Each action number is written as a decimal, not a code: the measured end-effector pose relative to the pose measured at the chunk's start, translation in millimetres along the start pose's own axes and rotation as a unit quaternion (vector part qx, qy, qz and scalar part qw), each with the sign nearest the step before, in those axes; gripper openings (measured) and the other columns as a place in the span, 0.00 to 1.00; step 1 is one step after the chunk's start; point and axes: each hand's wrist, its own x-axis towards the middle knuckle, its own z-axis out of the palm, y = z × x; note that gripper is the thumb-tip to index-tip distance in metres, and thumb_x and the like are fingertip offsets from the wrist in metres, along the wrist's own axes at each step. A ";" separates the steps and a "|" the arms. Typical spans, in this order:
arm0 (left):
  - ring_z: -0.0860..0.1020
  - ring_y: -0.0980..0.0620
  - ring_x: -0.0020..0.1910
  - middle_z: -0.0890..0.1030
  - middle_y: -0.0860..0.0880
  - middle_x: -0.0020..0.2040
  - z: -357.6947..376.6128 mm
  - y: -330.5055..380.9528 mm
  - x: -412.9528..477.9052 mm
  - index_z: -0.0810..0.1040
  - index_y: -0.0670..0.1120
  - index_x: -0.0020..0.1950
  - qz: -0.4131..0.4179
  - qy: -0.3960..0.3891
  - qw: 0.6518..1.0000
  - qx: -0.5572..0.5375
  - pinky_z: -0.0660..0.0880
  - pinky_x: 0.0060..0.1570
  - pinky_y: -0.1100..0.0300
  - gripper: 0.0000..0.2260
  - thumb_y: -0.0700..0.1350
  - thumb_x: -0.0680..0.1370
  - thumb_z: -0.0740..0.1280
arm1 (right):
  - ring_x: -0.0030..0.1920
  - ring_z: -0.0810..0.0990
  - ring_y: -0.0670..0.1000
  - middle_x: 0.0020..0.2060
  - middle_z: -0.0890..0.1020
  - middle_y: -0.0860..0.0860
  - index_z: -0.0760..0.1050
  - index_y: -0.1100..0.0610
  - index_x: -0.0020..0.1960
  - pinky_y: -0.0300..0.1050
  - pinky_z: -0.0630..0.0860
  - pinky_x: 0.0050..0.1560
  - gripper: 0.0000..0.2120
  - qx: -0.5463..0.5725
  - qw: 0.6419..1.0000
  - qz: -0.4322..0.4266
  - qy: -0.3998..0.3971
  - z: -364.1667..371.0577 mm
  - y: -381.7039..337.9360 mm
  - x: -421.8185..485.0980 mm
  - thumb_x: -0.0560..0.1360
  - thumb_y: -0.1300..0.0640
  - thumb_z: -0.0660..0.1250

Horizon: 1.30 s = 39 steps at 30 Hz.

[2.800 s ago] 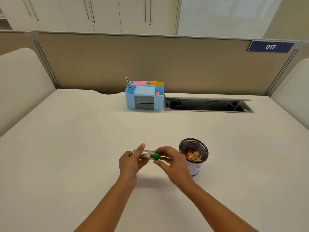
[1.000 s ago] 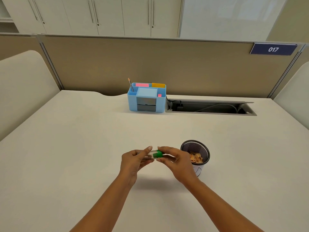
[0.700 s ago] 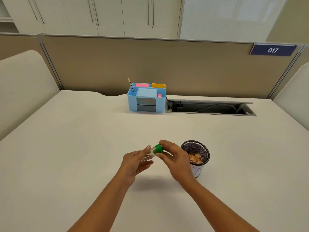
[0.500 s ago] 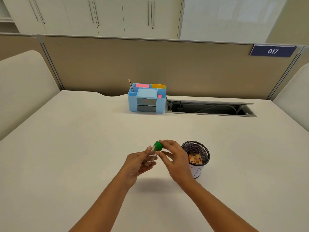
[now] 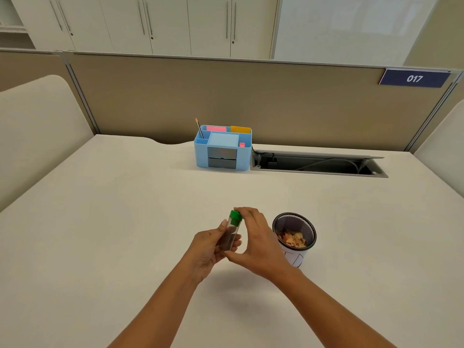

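A small clear tube with a green cap stands almost upright above the white desk, cap at the top. My left hand grips the tube's lower body, fingers curled round it. My right hand holds the green cap with its fingertips, thumb near the tube's lower end. Just right of my hands stands a black mesh cup with pencil shavings inside.
A blue desk organiser with a pencil and coloured notes stands at the back. An open cable tray is sunk into the desk to its right. A beige partition closes off the far edge.
The tube has swung from lying level between my hands to nearly upright, cap up. My right hand followed the cap upward; my left hand keeps its hold on the body.
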 end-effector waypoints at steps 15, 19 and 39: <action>0.82 0.52 0.34 0.83 0.43 0.39 2.6 -1.0 2.1 0.80 0.40 0.47 0.001 0.001 1.000 -0.018 0.81 0.36 0.63 0.14 0.50 0.75 0.63 | 0.57 0.69 0.51 0.60 0.75 0.51 0.65 0.54 0.65 0.46 0.72 0.54 0.37 -0.051 0.998 -0.016 0.021 0.3 5.9 5.2 0.61 0.45 0.73; 0.83 0.52 0.33 0.84 0.45 0.35 2.1 -1.7 4.3 0.80 0.42 0.45 0.005 0.010 0.999 -0.031 0.81 0.35 0.62 0.12 0.49 0.76 0.63 | 0.64 0.63 0.49 0.66 0.68 0.50 0.58 0.51 0.69 0.44 0.68 0.61 0.39 0.002 1.000 0.007 -0.030 -0.1 3.4 6.1 0.64 0.47 0.74; 0.79 0.47 0.46 0.82 0.43 0.45 -7.7 -3.7 21.4 0.81 0.43 0.45 0.015 0.041 0.998 -0.038 0.77 0.50 0.57 0.10 0.48 0.75 0.64 | 0.49 0.75 0.46 0.55 0.79 0.54 0.73 0.58 0.58 0.27 0.71 0.42 0.13 0.194 0.972 0.133 -0.020 -11.3 -6.9 37.4 0.74 0.59 0.65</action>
